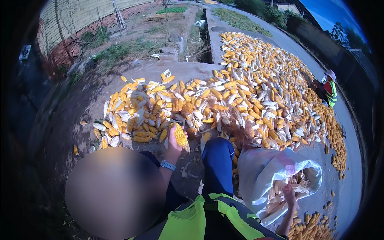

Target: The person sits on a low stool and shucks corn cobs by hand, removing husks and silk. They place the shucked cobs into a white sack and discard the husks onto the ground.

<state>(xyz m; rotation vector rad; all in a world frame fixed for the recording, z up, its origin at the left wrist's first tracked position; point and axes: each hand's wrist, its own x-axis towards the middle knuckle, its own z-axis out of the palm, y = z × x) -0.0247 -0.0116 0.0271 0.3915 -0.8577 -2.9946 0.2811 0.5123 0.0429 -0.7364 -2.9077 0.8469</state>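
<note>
In my left hand [174, 141] is a husked yellow corn cob [181, 137], tilted with its pale tip toward me. That hand is just in front of the near edge of a wide heap of corn cobs [192, 103], mixed with loose pale husks. My right hand [289, 193] reaches to the mouth of a white woven sack [255, 174], against the dry corn husks [277, 192] inside it. Whether its fingers grip a husk cannot be made out. The sack lies beside my right knee, its mouth facing right and toward me.
Another person [329, 88] in a hat and reflective vest is at the heap's right edge. More bare cobs [309, 226] lie at lower right. Behind the heap run a concrete ditch [206, 45] and a road [288, 45]. A blurred oval covers the lower left.
</note>
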